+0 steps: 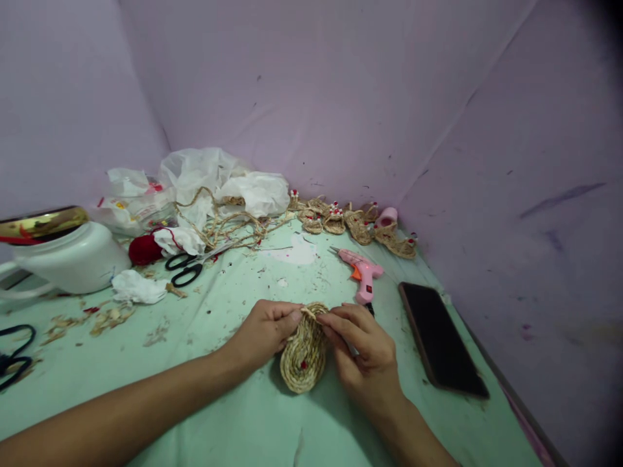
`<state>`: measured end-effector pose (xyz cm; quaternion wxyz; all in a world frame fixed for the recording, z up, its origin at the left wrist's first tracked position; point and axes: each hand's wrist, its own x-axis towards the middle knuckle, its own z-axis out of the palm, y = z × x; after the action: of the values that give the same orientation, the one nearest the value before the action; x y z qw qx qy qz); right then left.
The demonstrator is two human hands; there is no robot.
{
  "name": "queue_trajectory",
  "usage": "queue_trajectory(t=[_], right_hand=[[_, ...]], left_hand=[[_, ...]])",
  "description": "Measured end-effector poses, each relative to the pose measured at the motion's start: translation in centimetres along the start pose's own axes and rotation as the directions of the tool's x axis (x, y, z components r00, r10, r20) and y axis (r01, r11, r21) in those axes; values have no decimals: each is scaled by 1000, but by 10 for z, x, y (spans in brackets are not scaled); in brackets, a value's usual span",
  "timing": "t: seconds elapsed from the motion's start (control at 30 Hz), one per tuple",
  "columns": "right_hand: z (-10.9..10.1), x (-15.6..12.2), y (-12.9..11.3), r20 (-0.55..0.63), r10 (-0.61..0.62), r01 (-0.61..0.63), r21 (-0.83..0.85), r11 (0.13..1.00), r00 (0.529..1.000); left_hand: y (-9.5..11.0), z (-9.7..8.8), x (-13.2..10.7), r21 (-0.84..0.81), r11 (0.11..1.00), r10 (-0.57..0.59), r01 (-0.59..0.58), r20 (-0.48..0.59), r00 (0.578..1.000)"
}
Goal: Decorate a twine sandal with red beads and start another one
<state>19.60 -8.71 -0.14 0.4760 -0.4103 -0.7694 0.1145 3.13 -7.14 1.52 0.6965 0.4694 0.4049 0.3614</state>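
A small woven straw slipper (302,371), sole-shaped with coiled braid and a red spot near its heel, is held just above the table between my hands. My left hand (267,331) pinches its upper left edge between thumb and fingers. On the opposite side, my right hand (363,344) has its thumb and fingertips closed at the end of a pale braided strap (311,314) that crosses the slipper's far end. Beyond my right hand lies a pink glue gun (364,272) with an orange trigger, its nozzle pointing away to the left.
Finished-looking straw slippers (357,227) with red and white beads line the back wall. Black-handled scissors (187,267), red yarn (145,250), loose straw braid (238,227) and plastic bags (204,172) lie back left. A white pot (78,259) stands left; a phone (442,340) lies right.
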Motion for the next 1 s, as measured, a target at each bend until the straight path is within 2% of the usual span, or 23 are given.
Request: queue_trajectory(t=[0.17,0.4,0.57,0.73,0.83,0.9,0.93,1.0], right_hand=[[1,1,-3,-2,22,-22,44,999,1000],[0,0,-6,33,61,-64,99,993,998],[2,1,-6,-23,182,-178,119,977,983],[4,0,-10,-1,205,-204,120,972,979],[-3,2,-7,-25,230,-228,84,970,973],[-12,7,0,-126,340,-344,-11,939,932],[-18,11,5,-183,414,-433,-84,897,892],[-27,20,15,-246,554,-606,-304,735,795]], left_hand=[[-2,-4,1,77,997,-7,11,-54,999],[-3,-4,0,20,1000,7,-5,-112,994],[-1,-1,0,-15,998,-57,56,-60,997],[-1,0,2,48,985,-151,167,-240,959],[-3,-1,3,10,984,-169,178,-280,945],[-3,-1,4,-29,985,-172,171,-295,940],[-3,-1,4,-42,985,-174,169,-301,938],[-2,-2,4,-63,983,-182,171,-312,932]])
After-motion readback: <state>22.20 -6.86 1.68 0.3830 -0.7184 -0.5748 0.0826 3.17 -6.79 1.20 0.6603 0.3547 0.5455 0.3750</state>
